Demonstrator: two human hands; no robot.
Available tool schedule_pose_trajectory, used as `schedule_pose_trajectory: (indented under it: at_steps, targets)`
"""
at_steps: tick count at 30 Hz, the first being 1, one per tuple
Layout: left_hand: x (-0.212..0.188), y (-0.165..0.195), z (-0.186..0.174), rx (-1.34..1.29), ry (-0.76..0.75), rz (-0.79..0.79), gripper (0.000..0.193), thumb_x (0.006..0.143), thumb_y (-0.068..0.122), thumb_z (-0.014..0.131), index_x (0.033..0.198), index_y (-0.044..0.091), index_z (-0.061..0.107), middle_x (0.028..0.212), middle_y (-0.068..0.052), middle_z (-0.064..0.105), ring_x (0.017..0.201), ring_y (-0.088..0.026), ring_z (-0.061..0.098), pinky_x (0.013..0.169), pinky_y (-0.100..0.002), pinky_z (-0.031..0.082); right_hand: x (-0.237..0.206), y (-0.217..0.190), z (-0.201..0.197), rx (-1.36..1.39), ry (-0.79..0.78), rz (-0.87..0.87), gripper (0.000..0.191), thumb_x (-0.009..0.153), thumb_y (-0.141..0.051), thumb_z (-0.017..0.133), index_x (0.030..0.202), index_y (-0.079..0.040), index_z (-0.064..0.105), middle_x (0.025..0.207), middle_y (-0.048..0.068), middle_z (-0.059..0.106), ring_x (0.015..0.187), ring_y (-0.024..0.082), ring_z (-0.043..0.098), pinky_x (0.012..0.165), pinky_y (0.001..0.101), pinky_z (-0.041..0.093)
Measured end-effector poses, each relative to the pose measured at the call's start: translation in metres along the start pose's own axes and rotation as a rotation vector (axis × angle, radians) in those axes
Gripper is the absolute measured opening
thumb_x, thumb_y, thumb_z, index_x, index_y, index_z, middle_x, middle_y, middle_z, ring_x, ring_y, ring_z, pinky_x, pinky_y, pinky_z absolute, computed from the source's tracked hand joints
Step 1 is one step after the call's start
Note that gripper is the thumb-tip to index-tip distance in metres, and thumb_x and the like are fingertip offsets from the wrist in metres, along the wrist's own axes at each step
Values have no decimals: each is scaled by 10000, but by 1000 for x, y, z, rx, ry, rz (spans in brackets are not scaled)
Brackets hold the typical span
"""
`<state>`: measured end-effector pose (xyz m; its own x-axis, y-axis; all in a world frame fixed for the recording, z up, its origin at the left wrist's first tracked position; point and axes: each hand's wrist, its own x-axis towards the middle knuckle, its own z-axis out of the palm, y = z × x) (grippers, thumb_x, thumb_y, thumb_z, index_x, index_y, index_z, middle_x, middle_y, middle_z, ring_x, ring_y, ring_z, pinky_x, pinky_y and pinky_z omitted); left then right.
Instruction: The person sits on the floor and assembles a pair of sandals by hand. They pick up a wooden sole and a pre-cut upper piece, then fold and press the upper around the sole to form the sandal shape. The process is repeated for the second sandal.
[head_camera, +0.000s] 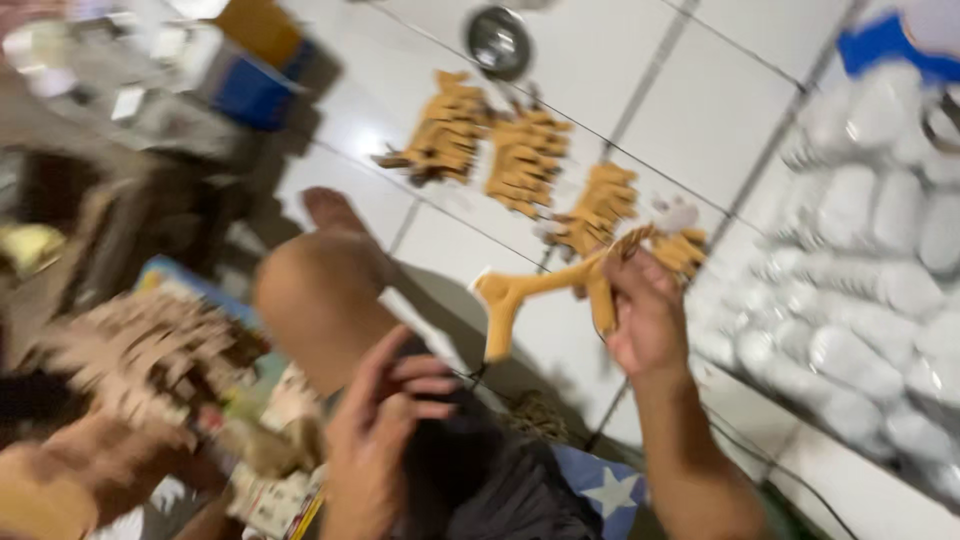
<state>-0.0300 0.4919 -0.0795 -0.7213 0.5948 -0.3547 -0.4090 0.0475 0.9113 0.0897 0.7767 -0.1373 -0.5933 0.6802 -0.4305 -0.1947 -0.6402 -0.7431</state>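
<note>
In the head view, blurred by motion, the right hand (645, 320) was raised over the floor with its fingers closed round a Y-shaped, tan wooden slingshot frame (525, 295). The grip sat at the handle end, and the fork pointed left and down, clear of the floor. Some thin strands or bands seemed bunched at the top of that grip, though the blur left this unsure. The left hand (385, 425) hung lower, near the person's dark shorts (470, 470), with its fingers loosely curled and slightly apart, holding nothing that could be made out. The bare knee (320, 285) rose between the two hands.

As for progress, three or four rows of similar tan wooden pieces (520, 160) already lay sorted on the floor beyond the held frame. A loose heap of paler wooden pieces (140, 355) sat at the left, near the knee. By that showing a good share looked laid out while a fair heap waited, but which pile was finished could not be told.

The surface was a white tiled floor (720, 110) with dark grout lines, glossy enough to catch a light. A round metal bowl (497, 40) stood at the far edge of it. Packs of white rounded objects wrapped in clear plastic (860, 270) filled the right side. A blue box (250, 90) and blurred clutter stood at upper left, and a blue cloth with a white star (600, 490) lay under the right forearm.
</note>
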Motion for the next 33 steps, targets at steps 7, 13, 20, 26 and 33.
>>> schedule_pose_trajectory:
  at_steps: [7, 13, 20, 26, 33]
  targets:
    - [-62, 41, -37, -390, 167, -72, 425, 1077, 315, 555, 1089, -109, 578, 925, -183, 718, 699, -192, 675, 611, -317, 573, -91, 63, 124, -119, -483, -9, 180, 1001, 15, 646, 1152, 113, 640, 1113, 187, 674, 981, 209, 665, 891, 325, 550]
    - [-136, 2, -114, -651, 280, -191, 275, 1031, 280, 549, 1129, 40, 641, 688, -94, 675, 499, -130, 612, 450, -257, 490, -134, 79, 157, -267, -1022, 321, 361, 922, 55, 602, 1279, 102, 635, 1173, 274, 703, 863, 233, 707, 715, 342, 591]
    - [-201, -22, -159, -1042, 370, -25, 261, 1027, 229, 552, 1177, 25, 615, 818, -146, 730, 593, -182, 674, 521, -283, 535, -177, 125, 188, -689, -1369, 406, 287, 1001, 37, 692, 1260, 145, 751, 1036, 223, 770, 794, 207, 719, 687, 323, 596]
    - [-236, 7, -189, -865, 589, 312, 320, 964, 33, 621, 1259, -86, 656, 1114, -224, 744, 953, -253, 762, 832, -334, 634, -212, 155, 234, -680, -1350, 412, 465, 913, 39, 697, 1362, 86, 582, 1077, 130, 726, 1004, 180, 705, 879, 301, 570]
    - [-250, 41, -181, -331, 705, 354, 332, 958, -18, 654, 1287, -54, 685, 1139, -134, 764, 968, -144, 742, 865, -266, 609, -234, 155, 269, -630, -1357, 209, 669, 923, 68, 695, 1528, 46, 410, 977, 127, 705, 913, 165, 681, 815, 285, 562]
